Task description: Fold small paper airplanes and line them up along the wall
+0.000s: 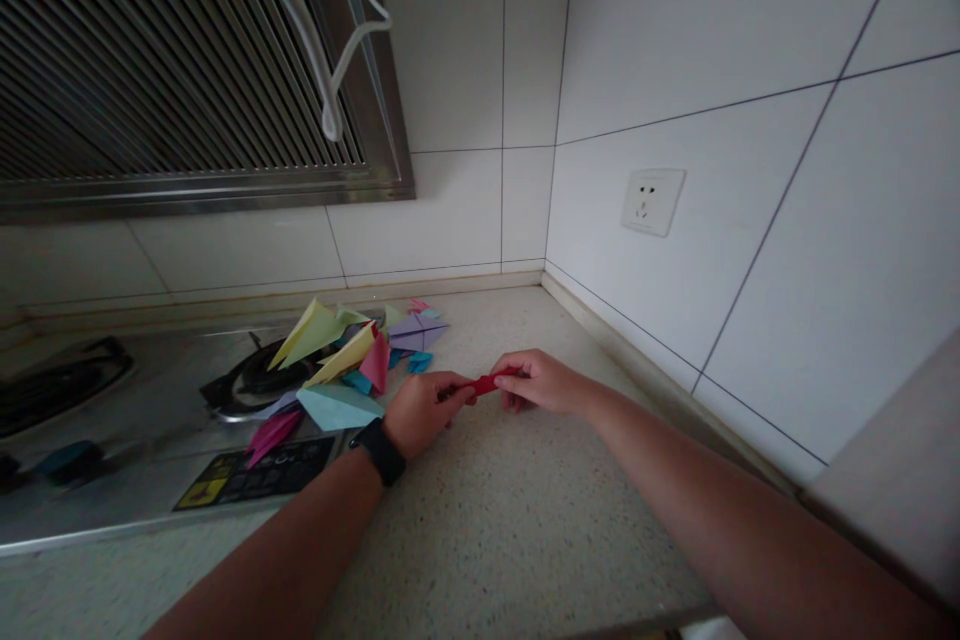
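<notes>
A small strip of folded red paper is held between my two hands, a little above the speckled countertop. My left hand, with a dark watch on its wrist, pinches the left end. At the right end, the fingers of my right hand are closed on the same paper. Its exact folds are partly hidden by my fingers. Just left of my left hand lies a pile of folded paper pieces, among them a pale blue one, a yellow one, a purple one and a magenta one.
The pile spreads over the right burner of a gas stove and onto the counter. A range hood with a hanging white cable is above. Tiled walls meet in the corner; a power socket is on the right wall.
</notes>
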`<state>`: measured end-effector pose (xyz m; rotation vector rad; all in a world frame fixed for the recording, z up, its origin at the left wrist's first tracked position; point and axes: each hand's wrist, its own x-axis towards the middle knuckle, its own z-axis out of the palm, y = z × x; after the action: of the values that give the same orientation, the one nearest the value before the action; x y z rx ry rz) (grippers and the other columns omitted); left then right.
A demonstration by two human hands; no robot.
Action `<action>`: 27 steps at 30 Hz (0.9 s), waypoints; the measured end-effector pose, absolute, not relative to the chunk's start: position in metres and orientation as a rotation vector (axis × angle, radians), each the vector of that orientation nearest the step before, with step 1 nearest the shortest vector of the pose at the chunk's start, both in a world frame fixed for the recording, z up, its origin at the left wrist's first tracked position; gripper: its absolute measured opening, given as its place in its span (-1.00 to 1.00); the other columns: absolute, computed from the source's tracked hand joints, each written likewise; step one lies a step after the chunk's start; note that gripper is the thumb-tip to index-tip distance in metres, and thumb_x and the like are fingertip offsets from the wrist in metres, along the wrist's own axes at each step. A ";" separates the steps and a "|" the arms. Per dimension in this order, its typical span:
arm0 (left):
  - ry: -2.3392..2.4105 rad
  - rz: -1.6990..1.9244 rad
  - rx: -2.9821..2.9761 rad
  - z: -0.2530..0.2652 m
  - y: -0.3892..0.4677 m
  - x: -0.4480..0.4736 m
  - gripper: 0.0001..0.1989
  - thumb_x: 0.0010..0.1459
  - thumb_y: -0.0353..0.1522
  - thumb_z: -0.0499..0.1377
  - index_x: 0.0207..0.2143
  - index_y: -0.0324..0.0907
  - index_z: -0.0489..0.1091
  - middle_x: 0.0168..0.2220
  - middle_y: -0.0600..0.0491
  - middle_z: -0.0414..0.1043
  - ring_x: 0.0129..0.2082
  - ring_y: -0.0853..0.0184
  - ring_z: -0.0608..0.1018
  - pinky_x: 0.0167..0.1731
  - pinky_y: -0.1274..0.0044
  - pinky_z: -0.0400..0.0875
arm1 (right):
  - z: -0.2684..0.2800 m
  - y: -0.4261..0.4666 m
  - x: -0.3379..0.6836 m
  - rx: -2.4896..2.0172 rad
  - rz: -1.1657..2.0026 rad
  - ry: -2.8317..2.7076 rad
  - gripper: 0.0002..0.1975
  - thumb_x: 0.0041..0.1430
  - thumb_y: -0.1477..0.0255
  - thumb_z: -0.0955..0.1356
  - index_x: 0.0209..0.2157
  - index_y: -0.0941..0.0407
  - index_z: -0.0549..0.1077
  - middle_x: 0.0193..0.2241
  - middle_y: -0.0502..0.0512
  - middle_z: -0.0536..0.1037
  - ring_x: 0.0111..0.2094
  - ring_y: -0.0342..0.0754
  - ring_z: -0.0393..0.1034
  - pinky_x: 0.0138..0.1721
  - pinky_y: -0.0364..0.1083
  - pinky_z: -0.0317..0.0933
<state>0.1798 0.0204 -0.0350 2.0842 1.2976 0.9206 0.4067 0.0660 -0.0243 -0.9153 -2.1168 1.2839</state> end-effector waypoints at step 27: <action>1.308 1.237 2.054 -0.036 0.026 0.176 -0.73 0.18 -0.23 0.12 -0.13 -0.15 0.43 -0.41 0.07 0.48 -0.53 0.44 0.37 -0.55 0.61 0.21 | -0.021 0.069 0.403 -0.783 1.123 -1.913 -0.70 0.13 0.32 0.37 -0.13 0.15 0.51 -0.27 0.16 0.59 -0.43 -0.17 0.46 -0.43 -0.17 0.34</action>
<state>0.1763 0.0260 -0.0360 2.0545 1.3084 1.2373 0.4032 0.0690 -0.0209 -0.7825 -1.9129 1.1229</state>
